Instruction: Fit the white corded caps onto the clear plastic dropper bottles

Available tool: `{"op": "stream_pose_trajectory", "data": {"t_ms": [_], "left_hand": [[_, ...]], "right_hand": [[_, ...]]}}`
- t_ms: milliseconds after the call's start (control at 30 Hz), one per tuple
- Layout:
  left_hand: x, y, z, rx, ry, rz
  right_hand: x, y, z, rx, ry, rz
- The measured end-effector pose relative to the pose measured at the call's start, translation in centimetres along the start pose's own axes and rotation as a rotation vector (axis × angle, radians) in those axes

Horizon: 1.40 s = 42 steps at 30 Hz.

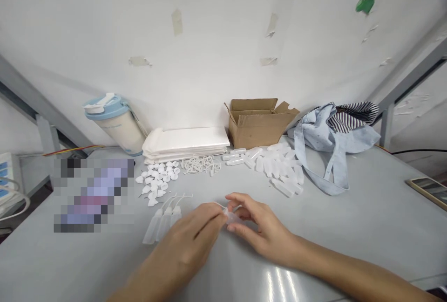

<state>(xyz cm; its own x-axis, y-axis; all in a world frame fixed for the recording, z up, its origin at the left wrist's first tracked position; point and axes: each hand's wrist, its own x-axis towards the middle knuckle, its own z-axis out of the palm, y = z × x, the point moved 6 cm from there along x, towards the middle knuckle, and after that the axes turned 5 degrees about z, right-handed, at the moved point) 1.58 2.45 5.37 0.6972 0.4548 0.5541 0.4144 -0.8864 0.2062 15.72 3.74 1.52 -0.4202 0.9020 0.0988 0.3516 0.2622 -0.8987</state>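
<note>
Between my two hands, low in the middle of the head view, is a translucent squeeze bottle (233, 218) with a thin white tube at its neck. My left hand (197, 234) pinches it at the neck end. Around the body of the bottle curl the thumb and fingers of my right hand (263, 227). Several similar bottles with curved tubes (163, 222) lie side by side just left of my left hand. Beyond them are white caps with thin needles (159, 178), a heap of small white tubes (201, 165) and a pile of bottles without tubes (279, 164).
White padded envelopes (186, 140) and an open cardboard box (261, 125) stand against the wall. A tumbler (117, 122) leans at the back left, near a pixelated area. A blue cloth bag (324, 139) lies back right, with a phone (429, 190) at the right edge.
</note>
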Motion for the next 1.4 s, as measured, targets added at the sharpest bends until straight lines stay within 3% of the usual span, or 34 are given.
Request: {"op": "stream_pose_trajectory", "data": {"t_ms": [200, 433, 533, 733, 800, 1000, 1133, 1400], "left_hand": [[-0.7, 1.4, -0.2, 0.213, 0.012, 0.204], [-0.8, 2.3, 0.3, 0.231, -0.012, 0.325], [-0.6, 2.1, 0.4, 0.18, 0.032, 0.277], [-0.5, 0.0, -0.1, 0.018, 0.25, -0.057], [-0.4, -0.2, -0.1, 0.018, 0.255, -0.103], [-0.4, 0.2, 1.3, 0.0, 0.107, -0.045], [-0.8, 0.0, 2.4, -0.004, 0.006, -0.045], [-0.4, 1.4, 1.5, 0.194, 0.11, 0.142]], "right_hand": [[0.0, -0.1, 0.4, 0.025, 0.012, -0.055], [0.4, 0.7, -0.2, 0.358, 0.056, 0.203], [0.5, 0.7, -0.2, 0.426, 0.045, 0.248], [0.6, 0.3, 0.1, 0.548, -0.038, 0.233], [0.6, 0.2, 0.2, 0.637, -0.056, 0.226], [0.6, 1.4, 1.4, 1.032, -0.143, 0.361], [0.6, 1.7, 1.5, 1.075, -0.152, 0.361], [0.7, 1.4, 1.2, 1.049, -0.128, 0.343]]}}
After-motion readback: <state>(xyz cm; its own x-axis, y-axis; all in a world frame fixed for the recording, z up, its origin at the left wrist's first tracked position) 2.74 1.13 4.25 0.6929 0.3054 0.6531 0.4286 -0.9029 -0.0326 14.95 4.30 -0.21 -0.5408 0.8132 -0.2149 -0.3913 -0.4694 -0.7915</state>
